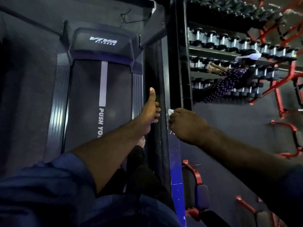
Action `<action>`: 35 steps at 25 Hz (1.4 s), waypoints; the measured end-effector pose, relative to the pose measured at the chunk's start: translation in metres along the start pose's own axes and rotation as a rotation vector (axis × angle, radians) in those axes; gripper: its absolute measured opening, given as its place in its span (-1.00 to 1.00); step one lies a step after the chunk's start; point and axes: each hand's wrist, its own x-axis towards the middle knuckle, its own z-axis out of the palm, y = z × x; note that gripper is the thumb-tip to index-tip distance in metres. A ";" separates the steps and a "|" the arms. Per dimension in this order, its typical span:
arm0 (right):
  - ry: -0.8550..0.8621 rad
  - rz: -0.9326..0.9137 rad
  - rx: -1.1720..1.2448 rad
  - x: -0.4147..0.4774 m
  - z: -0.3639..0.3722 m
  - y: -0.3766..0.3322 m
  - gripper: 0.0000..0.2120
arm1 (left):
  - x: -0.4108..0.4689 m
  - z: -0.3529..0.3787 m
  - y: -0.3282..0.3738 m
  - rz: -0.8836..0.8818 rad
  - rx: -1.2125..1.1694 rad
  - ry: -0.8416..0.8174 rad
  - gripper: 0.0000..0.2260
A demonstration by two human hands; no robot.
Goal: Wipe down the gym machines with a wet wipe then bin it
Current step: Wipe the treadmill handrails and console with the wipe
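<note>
Left hand (150, 117) round rail (155, 71), thumb up

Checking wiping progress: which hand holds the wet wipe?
The right hand, pinching the white wipe; the left hand only grips the treadmill handrail, thumb up.

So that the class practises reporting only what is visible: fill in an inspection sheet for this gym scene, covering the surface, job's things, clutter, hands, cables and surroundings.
Surface: treadmill belt is dark with a pale stripe and lettering; the light is too dim to judge dirt.
Job's things: wet wipe, white and bunched, at the dark frame.
Clutter: nothing seen.
Hands: left hand grips the black side rail, thumb up; right hand pinches the wipe in its fingers.
Cables: thin black cable beyond the treadmill's front.
Surroundings: dumbbell rack, another person at it, red-framed equipment.
</note>
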 end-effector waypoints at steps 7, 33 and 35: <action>0.611 0.208 0.370 -0.044 0.062 -0.023 -0.59 | -0.008 0.027 0.017 0.071 0.094 -0.087 -0.22; 1.266 0.981 3.454 -0.009 0.024 -0.038 0.13 | 0.010 0.073 0.016 0.110 0.514 -0.006 -0.09; 1.170 0.944 3.453 -0.015 0.026 -0.038 0.16 | 0.008 0.070 0.023 0.080 0.539 -0.038 0.05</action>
